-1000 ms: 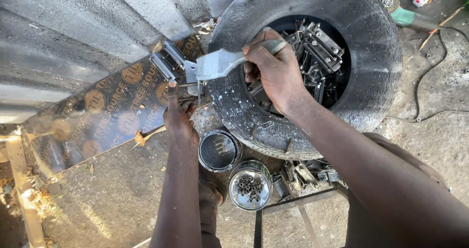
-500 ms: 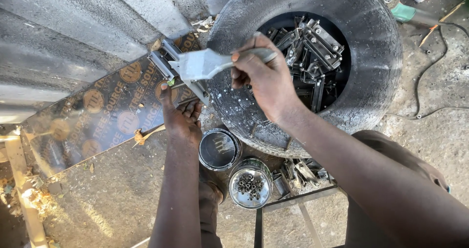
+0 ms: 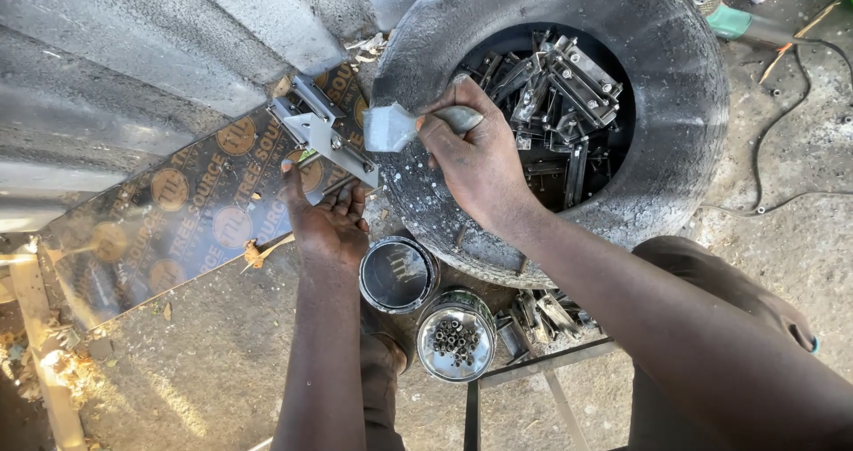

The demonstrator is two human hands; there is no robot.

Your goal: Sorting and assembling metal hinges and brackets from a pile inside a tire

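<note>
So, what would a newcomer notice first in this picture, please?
First, the big old tyre at the upper right, its hollow filled with grey metal parts. In front of it the right hand grips a paintbrush loaded with silver paint, while the left hand holds a metal bracket up to it. Below the hands stand an open paint tin and a jar of small metal pieces.

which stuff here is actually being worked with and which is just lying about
In use:
right hand gripping a paintbrush
left hand holding a metal bracket
paint tin

Lying about:
tyre filled with metal parts
jar of small bits
angle grinder
printed board
</note>
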